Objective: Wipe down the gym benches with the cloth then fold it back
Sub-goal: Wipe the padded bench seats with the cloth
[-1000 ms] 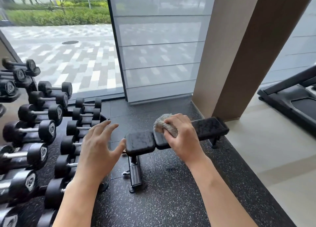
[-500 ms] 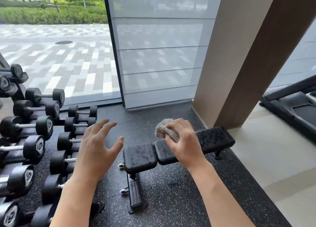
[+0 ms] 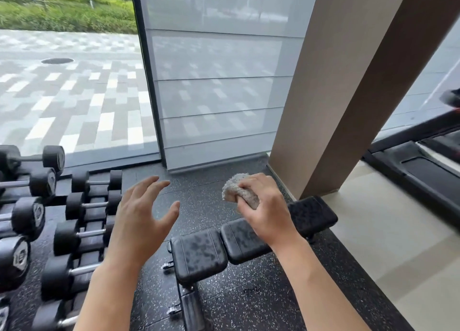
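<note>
Right hand (image 3: 267,212) fingers bunched round cloth (image 3: 239,190) above bench (image 3: 199,253) (far edge near pillar (image 3: 348,81)); left hand (image 3: 139,221) fingers spread, holding nothing, beside dumbbells (image 3: 82,233).

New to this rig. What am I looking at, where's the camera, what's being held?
No robot here: a person's two bare hands, filmed by one wide-angle camera worn on the head, looking forward and down. The right hand grips a bunched grey cloth above a black padded bench that stands on a speckled rubber floor. The left hand is open, fingers spread, holding nothing. Dumbbells sit on a rack to the left, and part of a treadmill shows at right.
</note>
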The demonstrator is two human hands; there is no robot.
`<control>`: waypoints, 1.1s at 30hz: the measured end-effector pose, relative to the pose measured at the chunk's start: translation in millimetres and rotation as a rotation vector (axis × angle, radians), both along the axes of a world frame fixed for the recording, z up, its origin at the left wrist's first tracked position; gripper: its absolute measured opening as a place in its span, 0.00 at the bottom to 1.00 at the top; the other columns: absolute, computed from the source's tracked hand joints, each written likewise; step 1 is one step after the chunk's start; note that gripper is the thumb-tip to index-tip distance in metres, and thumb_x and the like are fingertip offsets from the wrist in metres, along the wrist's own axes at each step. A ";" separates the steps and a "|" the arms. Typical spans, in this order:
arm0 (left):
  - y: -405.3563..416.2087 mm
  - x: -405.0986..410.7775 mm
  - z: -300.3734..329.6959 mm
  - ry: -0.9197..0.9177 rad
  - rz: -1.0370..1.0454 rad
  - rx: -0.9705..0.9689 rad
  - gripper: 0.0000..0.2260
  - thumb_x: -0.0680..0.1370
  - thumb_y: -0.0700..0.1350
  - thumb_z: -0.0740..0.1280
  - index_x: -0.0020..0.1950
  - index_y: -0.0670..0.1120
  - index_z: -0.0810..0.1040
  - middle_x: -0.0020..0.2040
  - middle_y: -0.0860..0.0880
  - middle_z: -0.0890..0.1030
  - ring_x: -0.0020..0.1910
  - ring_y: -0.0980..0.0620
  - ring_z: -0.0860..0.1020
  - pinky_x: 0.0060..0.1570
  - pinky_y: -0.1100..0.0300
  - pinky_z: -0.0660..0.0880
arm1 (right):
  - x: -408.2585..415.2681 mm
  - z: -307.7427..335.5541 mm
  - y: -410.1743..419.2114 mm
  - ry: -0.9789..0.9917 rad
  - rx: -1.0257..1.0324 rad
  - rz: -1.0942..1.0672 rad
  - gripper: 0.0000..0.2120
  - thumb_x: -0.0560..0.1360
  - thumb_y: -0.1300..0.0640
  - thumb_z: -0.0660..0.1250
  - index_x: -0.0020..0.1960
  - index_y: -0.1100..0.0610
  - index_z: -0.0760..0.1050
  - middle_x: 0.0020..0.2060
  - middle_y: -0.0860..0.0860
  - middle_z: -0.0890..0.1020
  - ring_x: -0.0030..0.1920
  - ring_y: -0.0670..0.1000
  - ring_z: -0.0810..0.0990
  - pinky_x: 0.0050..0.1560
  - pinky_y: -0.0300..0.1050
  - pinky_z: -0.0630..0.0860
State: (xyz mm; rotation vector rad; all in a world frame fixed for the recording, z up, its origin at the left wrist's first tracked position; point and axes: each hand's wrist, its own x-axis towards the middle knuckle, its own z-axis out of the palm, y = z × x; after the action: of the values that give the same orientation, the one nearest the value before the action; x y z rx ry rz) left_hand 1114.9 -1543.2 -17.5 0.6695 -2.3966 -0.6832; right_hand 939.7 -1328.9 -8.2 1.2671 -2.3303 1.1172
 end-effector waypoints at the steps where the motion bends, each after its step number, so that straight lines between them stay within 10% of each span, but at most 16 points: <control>1: -4.5 -4.8 -3.2 -0.002 -0.005 0.013 0.22 0.77 0.54 0.75 0.70 0.53 0.78 0.73 0.51 0.75 0.73 0.48 0.69 0.74 0.45 0.66 | -3.7 -0.8 -4.4 0.004 0.005 -0.002 0.11 0.74 0.60 0.75 0.56 0.58 0.81 0.51 0.48 0.80 0.55 0.48 0.76 0.61 0.39 0.74; 33: -89.9 -224.9 -103.0 -0.188 0.242 -0.026 0.27 0.75 0.62 0.65 0.69 0.50 0.80 0.70 0.50 0.77 0.71 0.47 0.73 0.72 0.41 0.70 | -293.6 -126.3 -157.7 -0.164 0.066 0.363 0.11 0.74 0.60 0.75 0.55 0.57 0.81 0.51 0.47 0.79 0.55 0.47 0.76 0.60 0.41 0.73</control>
State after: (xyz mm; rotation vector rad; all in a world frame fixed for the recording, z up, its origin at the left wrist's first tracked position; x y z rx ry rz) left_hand 890.0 -1633.1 -120.6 1.0326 -2.4318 -0.5056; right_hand 646.1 -1486.6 -134.6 1.7362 -2.3270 1.3047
